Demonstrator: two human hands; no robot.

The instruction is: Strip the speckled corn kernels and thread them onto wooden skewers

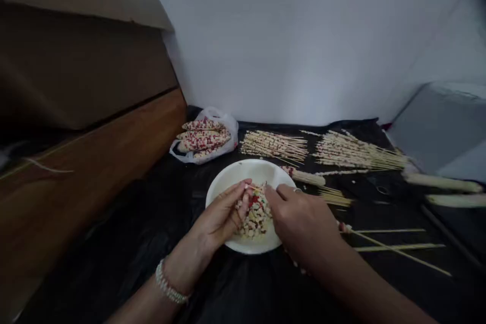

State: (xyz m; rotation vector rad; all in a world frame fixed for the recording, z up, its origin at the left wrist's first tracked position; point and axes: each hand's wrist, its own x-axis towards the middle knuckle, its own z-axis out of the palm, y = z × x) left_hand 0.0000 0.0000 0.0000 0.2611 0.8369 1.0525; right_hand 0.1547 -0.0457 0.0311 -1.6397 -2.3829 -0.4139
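Over a white bowl (219, 188) of loose corn kernels (255, 220), both hands meet. My left hand (224, 215) pinches a pale corn kernel (247, 187) between thumb and fingers. My right hand (299, 217) is closed round a thin wooden skewer (255, 189), whose tip points left at the kernel. The fingers hide most of the skewer. A partly stripped corn cob (309, 178) lies just past the bowl's right rim. A few bare skewers (398, 248) lie right of my right forearm, with some kernels on one end.
A plastic bag (228, 126) with several speckled corn cobs (205, 137) stands at the back left. Kernel-loaded skewers lie in a left pile (266, 144) and a right pile (341, 151). Bare cobs (444, 182) are at far right. A wooden board (114, 142) borders the left; a white wall rises behind.
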